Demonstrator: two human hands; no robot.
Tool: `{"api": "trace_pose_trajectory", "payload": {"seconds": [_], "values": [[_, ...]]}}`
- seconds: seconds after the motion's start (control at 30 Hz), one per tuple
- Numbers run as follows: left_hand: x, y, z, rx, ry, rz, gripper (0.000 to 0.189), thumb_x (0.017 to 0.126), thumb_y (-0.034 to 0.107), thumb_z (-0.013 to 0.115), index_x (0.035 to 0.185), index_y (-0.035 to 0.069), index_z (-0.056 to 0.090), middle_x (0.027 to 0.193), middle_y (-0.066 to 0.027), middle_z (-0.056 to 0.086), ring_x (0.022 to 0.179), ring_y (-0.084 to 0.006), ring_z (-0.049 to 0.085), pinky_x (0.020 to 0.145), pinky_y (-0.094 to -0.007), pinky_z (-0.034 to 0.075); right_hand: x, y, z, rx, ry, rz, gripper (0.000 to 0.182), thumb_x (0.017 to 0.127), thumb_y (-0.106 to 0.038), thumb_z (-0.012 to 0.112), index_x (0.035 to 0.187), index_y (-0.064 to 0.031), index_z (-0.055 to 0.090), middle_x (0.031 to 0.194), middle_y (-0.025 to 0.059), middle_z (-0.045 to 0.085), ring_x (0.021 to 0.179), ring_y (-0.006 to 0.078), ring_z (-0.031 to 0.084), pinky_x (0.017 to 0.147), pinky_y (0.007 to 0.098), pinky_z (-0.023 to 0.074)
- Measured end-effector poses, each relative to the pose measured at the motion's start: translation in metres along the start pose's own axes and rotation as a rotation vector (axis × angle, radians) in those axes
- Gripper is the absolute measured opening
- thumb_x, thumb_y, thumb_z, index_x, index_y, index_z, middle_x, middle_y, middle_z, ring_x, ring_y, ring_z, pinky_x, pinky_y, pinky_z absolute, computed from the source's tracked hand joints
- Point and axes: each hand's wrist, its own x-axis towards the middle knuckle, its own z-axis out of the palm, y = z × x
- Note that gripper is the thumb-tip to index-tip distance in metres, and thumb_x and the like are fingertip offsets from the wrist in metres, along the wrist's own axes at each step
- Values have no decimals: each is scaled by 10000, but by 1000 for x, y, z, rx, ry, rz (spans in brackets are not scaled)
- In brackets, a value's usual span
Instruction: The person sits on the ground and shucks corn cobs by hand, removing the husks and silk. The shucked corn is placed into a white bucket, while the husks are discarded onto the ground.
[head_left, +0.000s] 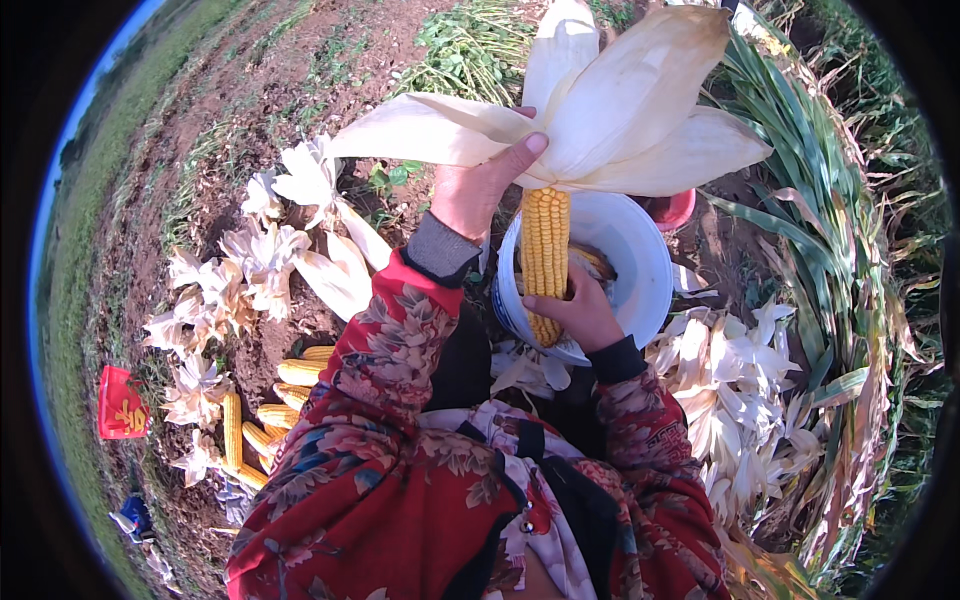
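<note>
A yellow corn cob (545, 244) hangs tip down above a white plastic bucket (643, 259). Its pale dry husk leaves (626, 97) are peeled back and spread out at the top. My left hand (480, 184) grips the husk near the base of the cob, thumb on top. Around the lower part of the kernels my right hand (579, 309) is wrapped, just over the bucket's near rim. Something brownish lies inside the bucket, mostly hidden by the cob and hand.
Several husked cobs (300, 371) lie on the soil at left, beside a row of pale husks (255, 262). More loose husks (731, 382) are heaped at right, near green corn stalks (787, 172). A reddish container (675, 210) shows behind the bucket. A red bag (122, 403) lies far left.
</note>
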Motion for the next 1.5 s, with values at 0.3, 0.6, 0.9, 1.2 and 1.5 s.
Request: {"api": "trace_pose_trajectory", "payload": {"seconds": [0.3, 0.6, 0.9, 1.2, 1.5], "values": [[25, -27, -22, -766, 150, -156, 275, 967, 274, 481, 1029, 11, 534, 1038, -137, 607, 1009, -273, 573, 949, -432, 445, -14, -29, 7, 570, -144, 81, 428, 815, -225, 647, 1146, -4, 489, 869, 62, 567, 691, 131, 597, 625, 276, 507], [6, -18, 23, 253, 195, 212, 244, 906, 202, 620, 980, -30, 625, 896, -74, 657, 826, -136, 609, 751, -285, 488, -20, -27, 0, 614, -222, 141, 413, 837, -260, 624, 1125, -1, 478, 854, 84, 568, 665, 162, 609, 587, 291, 520], [2, 22, 21, 491, -334, 449, 229, 955, 222, 531, 935, 0, 583, 851, -85, 631, 799, -169, 618, 727, -304, 502, -26, -28, -22, 808, -484, 59, 499, 838, -357, 614, 1163, -12, 456, 903, 119, 574, 718, 195, 620, 614, 313, 529], [19, 68, 21, -115, -434, -227, 409, 1010, 344, 332, 750, 59, 470, 552, 9, 396, 497, -128, 423, 514, -252, 355, -29, -29, -14, 588, -441, -2, 521, 946, -371, 478, 1325, -33, 359, 937, 93, 559, 776, 162, 590, 667, 295, 511], [40, 28, 14, -902, 158, -206, 290, 907, 195, 403, 621, 149, 394, 512, 54, 266, 429, -104, 221, 457, -259, 214, -27, -39, 10, 767, -304, 92, 683, 903, -624, 353, 1186, -13, 467, 775, 150, 583, 571, 217, 581, 515, 300, 476]]}}
